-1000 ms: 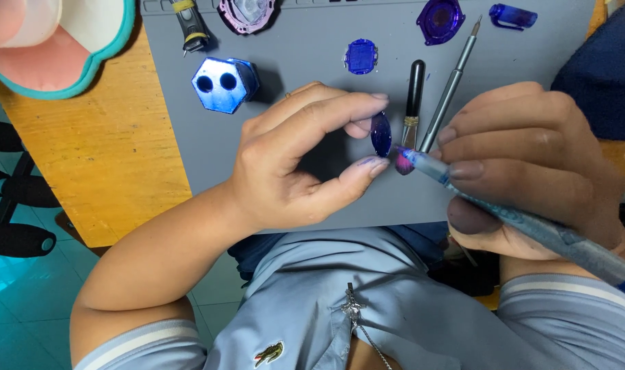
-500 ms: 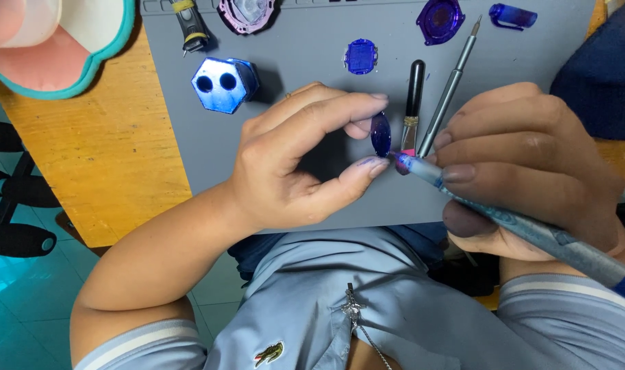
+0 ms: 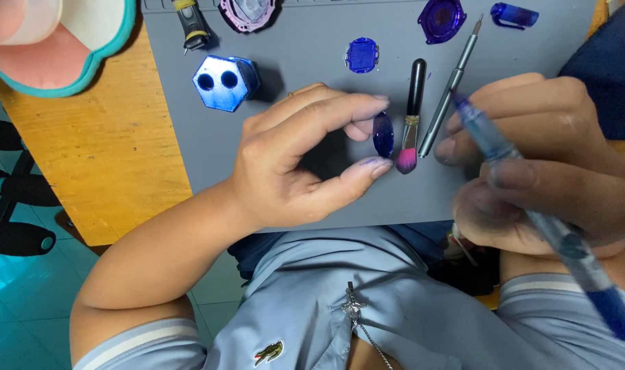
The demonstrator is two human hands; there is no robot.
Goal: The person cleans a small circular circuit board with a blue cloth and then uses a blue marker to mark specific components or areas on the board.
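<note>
My left hand [image 3: 305, 157] pinches the blue gem [image 3: 383, 134] over the grey mat [image 3: 298, 62] while my right hand [image 3: 545, 164] grips a pen [image 3: 531, 205]; I judge colouring is underway, needing a steady tip.

This looks like a small craft or hobby bench, likely in a home or studio. A grey work mat [image 3: 305, 185] covers part of a yellow wooden table [image 3: 100, 151]. Scattered over the mat are glossy blue and purple resin-like pieces [image 3: 361, 55], a blue hexagonal block [image 3: 223, 82] with two holes, a pink-tipped brush [image 3: 411, 116] and a slim metal tool [image 3: 449, 92]. A teal-rimmed pink tray [image 3: 66, 48] sits at the table's corner. Below the table edge lie a teal tiled floor [image 3: 25, 301] and the black base of a chair [image 3: 14, 219].
</note>
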